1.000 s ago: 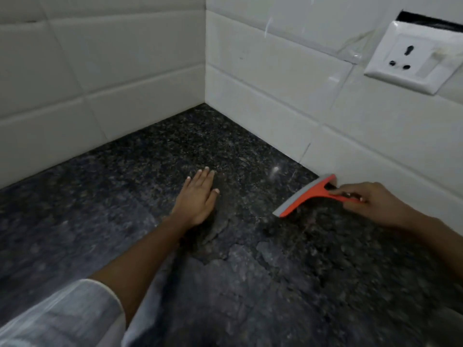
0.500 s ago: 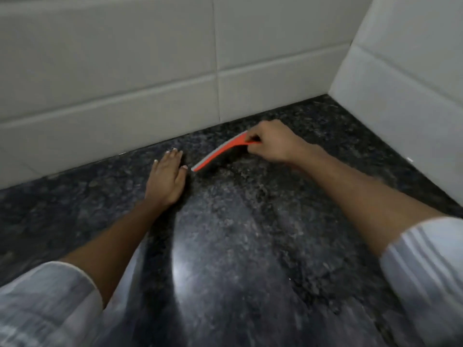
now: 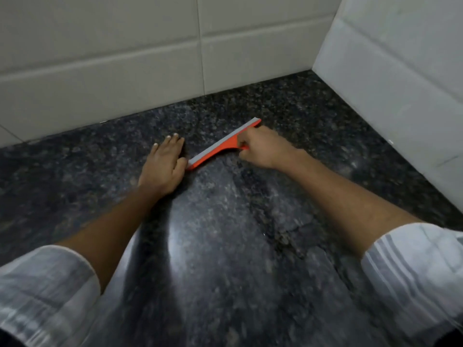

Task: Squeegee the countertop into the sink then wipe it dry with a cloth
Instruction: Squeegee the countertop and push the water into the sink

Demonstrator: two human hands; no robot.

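The dark stone bench [image 3: 225, 246] fills most of the view and meets white tiled walls [image 3: 125, 58] at its back edge and right edge. The sink and the cloth cannot be seen. The left hand [image 3: 164, 164] lies flat on the bench with its fingers straight and close together. The right hand [image 3: 260, 146] has its fingers curled around the handle of the orange squeegee [image 3: 220, 146]. The squeegee sits near the back right corner. Its long blade runs slanted, from beside the left hand's thumb up toward that corner. The right hand is behind the blade, so the next pull probably depends on which side the sink is.
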